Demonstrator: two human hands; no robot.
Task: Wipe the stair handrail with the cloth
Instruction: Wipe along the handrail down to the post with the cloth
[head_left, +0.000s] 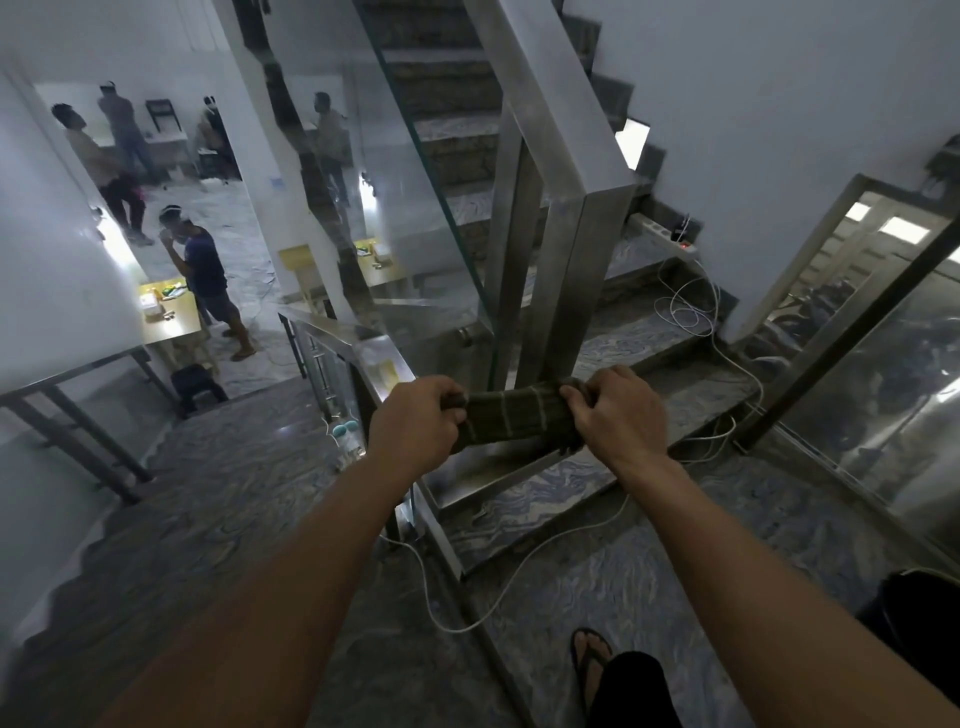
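**Cloth stretched between both hands, handrail not yet touched**

The stairs (613, 332) fill the far middle of the view, with marble steps going up and a glass panel (415, 218) on their left. The handrail (540, 93) is a flat steel bar that comes down from the far top to a square post (576, 291); a lower rail (374, 358) runs on toward the near left. White cables (691, 312) lie across the steps on the right.

The cloth (511, 415) is dark green with pale stripes. It hangs in the air just in front of the post foot, pulled into a band. The left hand (415, 421) is clenched on its left end and the right hand (618, 410) grips its right end.

The cloth looks soft and light, so it should fold easily around the bar. The steel seems smooth and slippery; I think one hand wrapped over the cloth will slide well.
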